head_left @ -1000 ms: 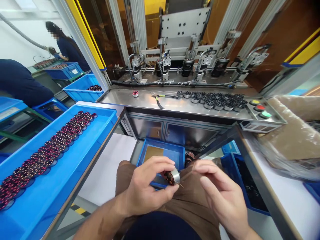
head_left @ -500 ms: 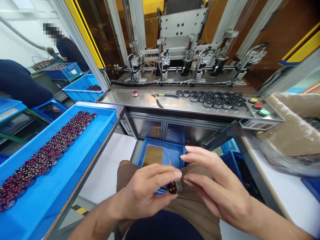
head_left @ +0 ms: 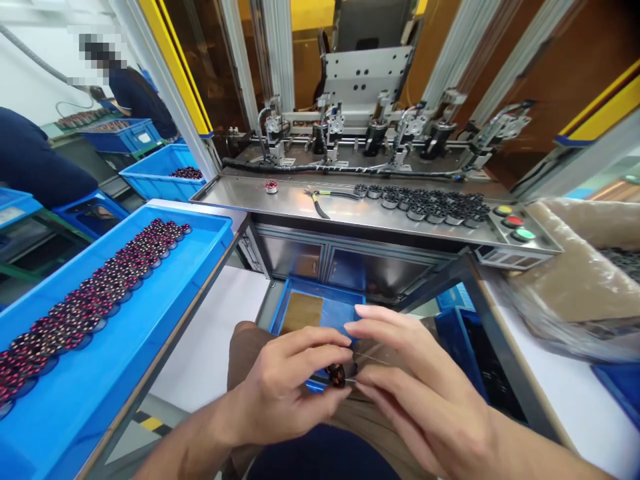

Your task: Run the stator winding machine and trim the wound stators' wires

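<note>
Wound core (head_left: 337, 375): where is it located, and how is it held?

It is held over the lap, between the fingers and thumb of the left hand (head_left: 297, 380); that grip is clamped on it. The core is partly covered by the fingers.

And the right hand (head_left: 433, 387)?

It is positioned just beside the core, with the upper fingers extended. A thin strand (head_left: 350, 381) is seen between the core and the lower fingertips; whether that grip is together on it cannot be told.

What is noted on the metal surface (head_left: 230, 193)?

From left to right: one red-topped core (head_left: 271, 188), pliers (head_left: 320, 202) with handles spread, and a cluster of dark cores (head_left: 435, 205). Three buttons (head_left: 513, 221), yellow, red and green, are mounted at the right end.

And to the left?

A long blue tray (head_left: 165, 293) is recorded, with red-and-black cores (head_left: 95, 290) laid in a closely packed band.
</note>
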`<state>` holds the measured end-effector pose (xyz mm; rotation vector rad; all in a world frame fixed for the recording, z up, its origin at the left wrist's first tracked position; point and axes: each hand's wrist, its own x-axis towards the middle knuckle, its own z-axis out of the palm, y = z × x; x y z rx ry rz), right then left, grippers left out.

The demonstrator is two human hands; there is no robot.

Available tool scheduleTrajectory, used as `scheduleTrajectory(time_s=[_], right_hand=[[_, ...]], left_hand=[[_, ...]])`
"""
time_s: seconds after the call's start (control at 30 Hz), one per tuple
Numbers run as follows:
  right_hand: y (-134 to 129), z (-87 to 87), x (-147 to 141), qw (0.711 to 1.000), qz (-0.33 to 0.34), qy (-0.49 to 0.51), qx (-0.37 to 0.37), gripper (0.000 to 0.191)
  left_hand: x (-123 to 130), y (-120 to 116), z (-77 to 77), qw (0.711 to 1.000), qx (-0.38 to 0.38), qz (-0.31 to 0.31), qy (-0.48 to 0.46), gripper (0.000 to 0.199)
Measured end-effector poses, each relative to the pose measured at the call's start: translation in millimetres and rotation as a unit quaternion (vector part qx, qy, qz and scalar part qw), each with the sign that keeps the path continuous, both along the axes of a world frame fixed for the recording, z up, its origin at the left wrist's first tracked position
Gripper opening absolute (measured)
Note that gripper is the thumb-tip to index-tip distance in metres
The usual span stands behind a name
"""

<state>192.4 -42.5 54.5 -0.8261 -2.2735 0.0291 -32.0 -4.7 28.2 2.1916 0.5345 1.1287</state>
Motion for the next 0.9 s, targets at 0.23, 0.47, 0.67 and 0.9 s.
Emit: scheduleTrajectory(time_s=[0.23, 0.47, 0.67, 0.9], right_hand=[[28, -4.0, 16, 0.995, 0.039, -0.096, 0.013, 0.02], [156, 8.7, 26, 0.983, -0.182, -0.025, -0.007, 0.031], [279, -16.4, 6, 0.945, -0.305, -0.077, -0.086, 0.056], [315, -36.2, -8, 0.916, -0.32, -0.148, -0.191, 0.042]], left_hand=[[-24, 6, -9.2, 0.973, -0.203, -0.013, -0.11, 0.044], [-38, 10, -28.4, 0.93, -0.282, 0.016, -0.236, 0.04], [-45, 7, -32.7, 0.913, -0.298, 0.078, -0.267, 0.036], [-62, 7, -29.1, 0.866, -0.376, 0.133, -0.302, 0.037]])
